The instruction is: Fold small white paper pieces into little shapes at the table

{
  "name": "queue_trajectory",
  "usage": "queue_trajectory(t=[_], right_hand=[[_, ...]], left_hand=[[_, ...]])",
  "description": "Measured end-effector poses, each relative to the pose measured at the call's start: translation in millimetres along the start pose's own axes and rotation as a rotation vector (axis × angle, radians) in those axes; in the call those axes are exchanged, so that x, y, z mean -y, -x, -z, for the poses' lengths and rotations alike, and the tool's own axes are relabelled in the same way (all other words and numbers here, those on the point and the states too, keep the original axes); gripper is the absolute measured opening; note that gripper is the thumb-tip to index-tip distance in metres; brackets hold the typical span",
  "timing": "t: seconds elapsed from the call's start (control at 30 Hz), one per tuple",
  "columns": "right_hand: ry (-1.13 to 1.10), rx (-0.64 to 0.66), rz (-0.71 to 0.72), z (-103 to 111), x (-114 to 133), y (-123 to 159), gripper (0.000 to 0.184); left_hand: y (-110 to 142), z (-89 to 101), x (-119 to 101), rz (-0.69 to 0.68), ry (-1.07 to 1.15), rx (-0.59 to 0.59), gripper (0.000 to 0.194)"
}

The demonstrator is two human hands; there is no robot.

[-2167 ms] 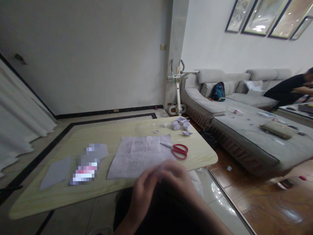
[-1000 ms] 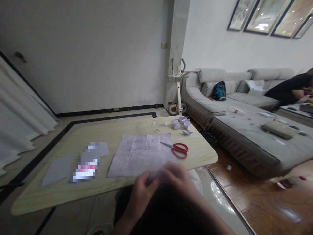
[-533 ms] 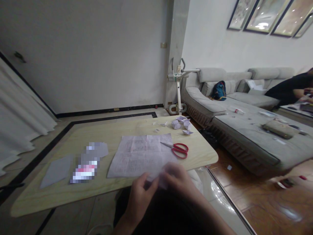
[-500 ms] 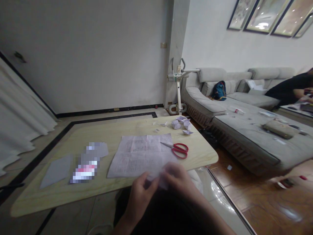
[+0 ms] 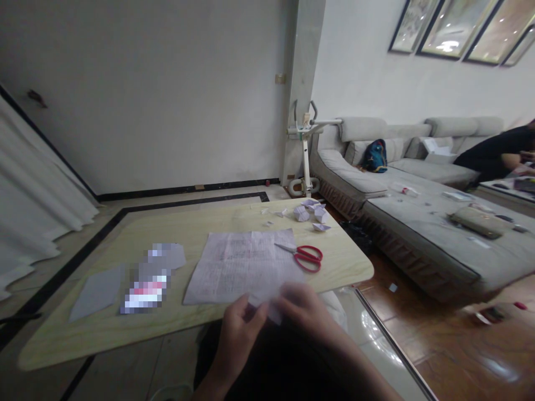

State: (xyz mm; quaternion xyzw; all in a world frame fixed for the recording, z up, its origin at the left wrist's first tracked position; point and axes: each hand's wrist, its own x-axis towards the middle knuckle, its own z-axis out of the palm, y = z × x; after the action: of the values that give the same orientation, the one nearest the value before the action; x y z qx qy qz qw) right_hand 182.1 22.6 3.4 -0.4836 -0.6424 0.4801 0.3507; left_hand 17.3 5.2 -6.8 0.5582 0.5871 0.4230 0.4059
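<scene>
Grips 1 small white paper piece [image 5: 274, 314] between bare left hand [image 5: 239, 329] and bare right hand [image 5: 303, 304], by the near edge of a pale wood-grain table [image 5: 345, 253]. Holds it just before a large creased, printed paper sheet [image 5: 244, 264], near red-handled metal scissors [image 5: 297, 254].

Scissors [image 5: 297, 253] lie ahead of the right hand [image 5: 301, 303] — bare table [image 5: 349, 262] to their right lets it pass as far as the folded papers [image 5: 321, 227]. Left of the sheet [image 5: 238, 264], the gap is narrow, a blurred item [image 5: 144, 289] crowding it.
</scene>
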Motion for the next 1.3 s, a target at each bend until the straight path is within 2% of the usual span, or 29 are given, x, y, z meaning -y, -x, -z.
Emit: queue_trajectory(t=[0.23, 0.4, 0.53, 0.7, 0.93, 1.17, 1.3], right_hand=[[0.085, 0.030, 0.050, 3.3, 3.1, 4.9, 0.029], [0.116, 0.020, 0.067, 4.0, -1.0, 5.1, 0.029], [0.092, 0.009, 0.054, 2.2, -1.8, 2.7, 0.030], [0.047, 0.024, 0.013, 1.2, 1.8, 3.7, 0.033], [0.043, 0.067, 0.079, 1.6, -1.1, 6.9, 0.032], [0.063, 0.108, 0.084, 6.6, 1.3, 6.2, 0.034], [0.064, 0.139, 0.144, 8.3, 3.0, 7.4, 0.033]], left_hand=[[-1.8, 1.5, 3.2, -0.061, 0.010, 0.067, 0.026], [-0.8, 1.2, 3.0, -0.081, 0.000, 0.054, 0.026], [-0.5, 2.0, 1.7, -0.029, 0.045, 0.071, 0.030], [-1.9, 4.2, -1.2, -0.006, 0.089, 0.029, 0.032], [-3.1, 3.1, 1.9, -0.043, 0.082, 0.017, 0.032], [1.2, 4.1, -2.1, -0.093, 0.128, 0.133, 0.026], [4.1, 4.7, -8.9, -0.104, 0.129, 0.170, 0.028]])
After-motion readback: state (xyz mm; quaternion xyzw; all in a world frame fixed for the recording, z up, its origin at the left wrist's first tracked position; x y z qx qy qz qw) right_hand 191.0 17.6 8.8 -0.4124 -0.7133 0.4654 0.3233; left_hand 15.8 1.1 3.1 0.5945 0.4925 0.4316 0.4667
